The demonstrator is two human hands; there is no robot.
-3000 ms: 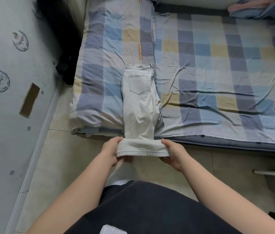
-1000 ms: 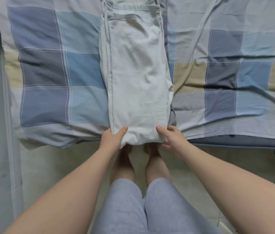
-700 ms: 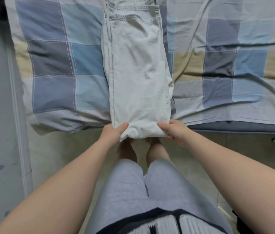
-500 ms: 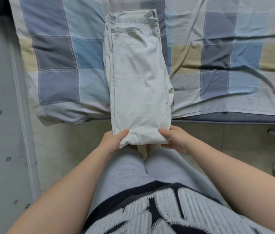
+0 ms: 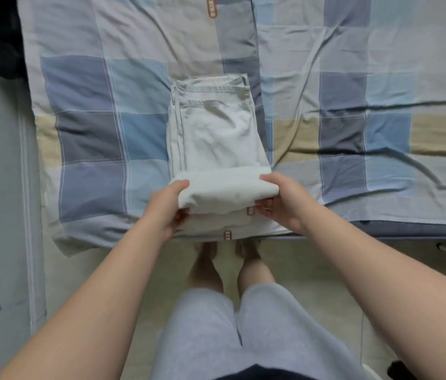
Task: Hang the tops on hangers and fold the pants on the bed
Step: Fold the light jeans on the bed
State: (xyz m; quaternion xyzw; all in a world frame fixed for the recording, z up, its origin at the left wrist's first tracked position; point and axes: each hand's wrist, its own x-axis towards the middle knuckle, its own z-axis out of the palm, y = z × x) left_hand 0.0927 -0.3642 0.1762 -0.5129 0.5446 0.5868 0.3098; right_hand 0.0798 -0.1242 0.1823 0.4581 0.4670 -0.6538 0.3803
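1. Location: the pale pants (image 5: pixel 216 138) lie lengthwise on the checked bed (image 5: pixel 367 86), left of its middle and close to the near edge. The waistband (image 5: pixel 210 87) is at the far end.
2. Hands: your left hand (image 5: pixel 168 207) grasps the left corner of the near folded end, thumb on top and fingers underneath. Your right hand (image 5: pixel 279 201) grasps the right corner the same way. Together they hold that end raised off the bed.
3. Step in hand, as judged: turn the near end over toward the waistband to shorten the bundle.
4. Carry both corners forward at equal height, so that the leading edge stays square to the side seams.
5. The layers along the left side look slightly staggered. Draw them flush as you lay the fold down.
6. Set the edge on the waistband or just short of it, not beyond.
7. The bedding underneath looks soft and uneven, so the stack may tilt. Press it flat with your palms before you let go.
8. No tops or hangers are in view.
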